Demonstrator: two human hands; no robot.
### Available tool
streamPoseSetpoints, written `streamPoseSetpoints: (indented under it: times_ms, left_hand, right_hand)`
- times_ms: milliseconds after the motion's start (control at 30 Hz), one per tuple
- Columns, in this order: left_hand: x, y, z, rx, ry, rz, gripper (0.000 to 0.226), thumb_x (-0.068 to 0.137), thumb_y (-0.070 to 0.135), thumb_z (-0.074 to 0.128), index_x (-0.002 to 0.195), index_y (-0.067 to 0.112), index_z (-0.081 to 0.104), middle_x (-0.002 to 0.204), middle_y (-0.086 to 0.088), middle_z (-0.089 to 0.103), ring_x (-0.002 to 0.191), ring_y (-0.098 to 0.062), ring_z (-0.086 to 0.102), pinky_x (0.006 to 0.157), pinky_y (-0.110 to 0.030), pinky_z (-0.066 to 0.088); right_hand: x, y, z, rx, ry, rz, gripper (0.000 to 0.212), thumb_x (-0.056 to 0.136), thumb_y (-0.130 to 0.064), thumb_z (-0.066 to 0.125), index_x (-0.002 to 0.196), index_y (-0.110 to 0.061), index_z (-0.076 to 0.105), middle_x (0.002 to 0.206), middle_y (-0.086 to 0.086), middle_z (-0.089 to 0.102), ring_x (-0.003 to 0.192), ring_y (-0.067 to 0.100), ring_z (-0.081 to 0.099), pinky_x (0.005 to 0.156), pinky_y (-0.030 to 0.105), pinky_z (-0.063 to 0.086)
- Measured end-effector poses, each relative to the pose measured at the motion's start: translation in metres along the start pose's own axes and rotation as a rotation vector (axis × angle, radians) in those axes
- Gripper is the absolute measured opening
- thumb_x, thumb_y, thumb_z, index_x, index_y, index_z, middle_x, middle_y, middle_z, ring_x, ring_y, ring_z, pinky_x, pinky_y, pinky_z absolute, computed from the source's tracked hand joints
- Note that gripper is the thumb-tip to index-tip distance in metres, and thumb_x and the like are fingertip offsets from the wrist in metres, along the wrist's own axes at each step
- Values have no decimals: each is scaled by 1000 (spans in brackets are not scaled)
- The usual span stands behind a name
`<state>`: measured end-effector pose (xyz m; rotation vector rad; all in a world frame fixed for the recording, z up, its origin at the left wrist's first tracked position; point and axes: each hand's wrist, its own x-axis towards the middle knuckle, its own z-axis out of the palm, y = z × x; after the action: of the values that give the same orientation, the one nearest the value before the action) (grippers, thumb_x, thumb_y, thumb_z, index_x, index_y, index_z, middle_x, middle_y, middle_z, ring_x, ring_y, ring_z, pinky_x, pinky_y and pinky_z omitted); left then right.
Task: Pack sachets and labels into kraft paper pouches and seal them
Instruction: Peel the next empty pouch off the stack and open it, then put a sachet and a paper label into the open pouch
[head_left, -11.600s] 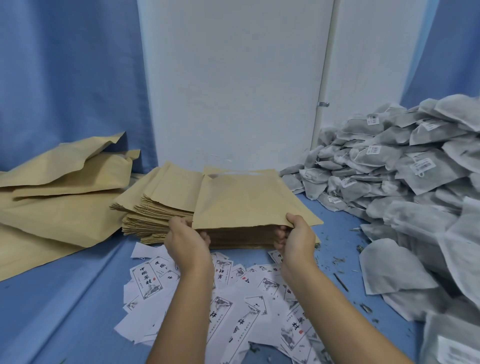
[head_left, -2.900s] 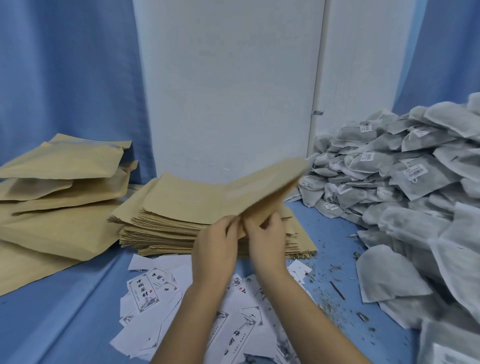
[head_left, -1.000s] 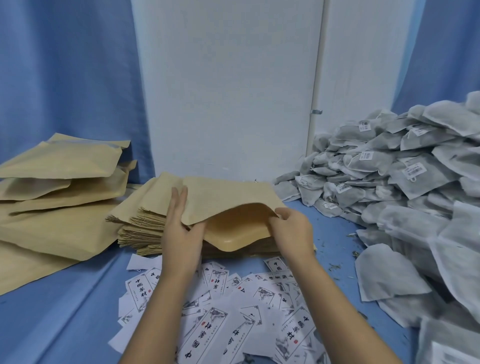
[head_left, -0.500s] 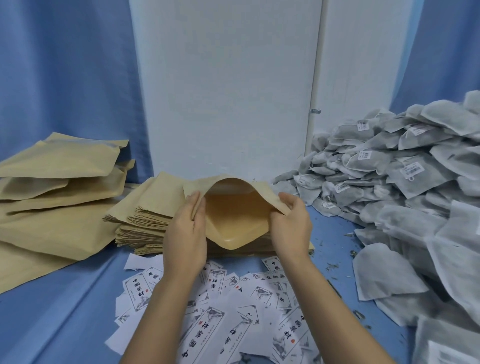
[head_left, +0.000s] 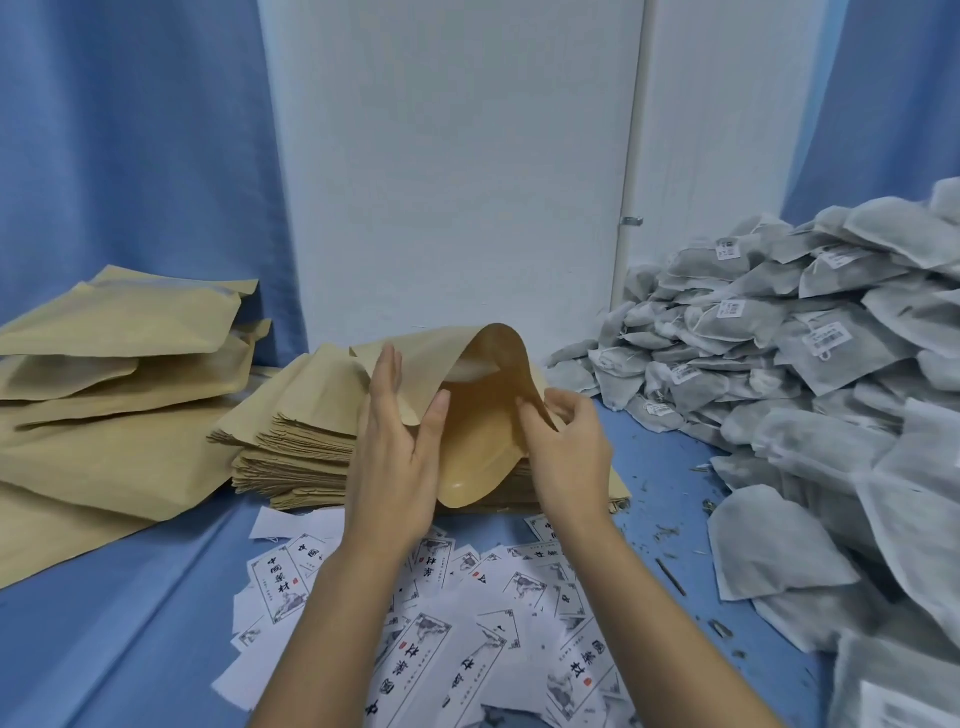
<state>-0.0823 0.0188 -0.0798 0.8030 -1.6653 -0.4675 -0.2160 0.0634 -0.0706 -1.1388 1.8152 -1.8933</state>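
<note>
fingers (head_left: 388, 375) of left hand (head_left: 395, 467) and right hand (head_left: 571, 452) pinch the pouch (head_left: 483, 441), mouth pulled wider.

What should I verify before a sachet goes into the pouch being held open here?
1. Mouth open: ok, the pouch gapes wide.
2. Grip: ok, the left hand and the right hand each pinch a lip.
3. Pouch empty: cannot tell, its bottom is hidden.
4. Sachets near: ok, the sachet pile lies just to the right.
5. Labels near: ok, the labels lie under the wrists.
6. Free hand: not ok, both hold the pouch.
</note>
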Motion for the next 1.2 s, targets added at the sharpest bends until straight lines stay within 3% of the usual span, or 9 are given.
streamPoseSetpoints:
  times_ms: [133,267,567,733,867,1000,1033,1067,1200]
  left_hand:
    - [-1,1,-2,11,-12,79,60,89,67,30,142,51,6,151,23,20,138,9,15,105,-4,12]
    - [-1,3,-4,118,39,190,53,95,54,33,140,27,42,146,15,38,137,1,30,110,-13,22]
    - [-6,7,-3,24,17,143,49,97,43,33,131,16,55,131,9,55,127,-6,47,107,-31,38]
    - [-9,13,4,22,85,133,51,94,41,32,129,12,57,129,6,56,124,-8,49,105,-20,35]
    - [-10,24,14,3,153,139,47,95,35,34,125,9,60,126,-1,61,121,-11,53,104,-25,38]
    - [-9,37,30,-65,219,92,49,96,38,33,117,6,64,114,-9,67,111,-21,59,96,-32,45]
    - [-9,41,35,-83,218,76,49,96,38,33,113,5,65,108,-13,68,106,-28,61,91,-37,47]
    - [-10,44,40,-98,214,66,51,96,39,33,111,3,66,103,-16,68,102,-32,61,88,-41,47]
    - [-13,55,63,-148,193,62,51,97,42,34,113,5,66,107,-10,68,105,-25,61,89,-36,45]
  right_hand:
    - [-6,-4,4,111,-14,-10,66,75,-71,48,121,-23,52,116,-11,58,108,6,53,92,28,43]
    - [-7,-5,4,242,37,83,47,81,-65,34,102,-29,55,89,-21,56,85,-17,54,72,19,37]
    - [7,-5,-3,483,154,279,50,90,-55,34,111,-21,63,111,-2,67,110,19,59,101,41,42]
    - [11,1,-6,685,241,370,48,98,-50,30,101,-18,65,92,-1,68,85,14,62,66,26,48]
    - [20,11,-16,750,370,447,34,99,-35,35,109,-10,56,103,5,64,90,17,62,74,26,50]
    - [32,24,-35,655,465,559,13,91,-13,42,99,-12,52,62,0,36,52,12,34,56,24,46]
    - [34,27,-41,645,478,578,21,91,-12,44,94,-7,23,61,1,31,51,13,29,56,26,43]
    - [38,32,-49,636,499,615,39,92,-13,45,115,14,29,61,1,29,51,13,27,59,27,44]
    - [51,37,-78,665,568,643,19,90,-21,55,98,-13,40,63,1,31,44,12,29,32,15,29]
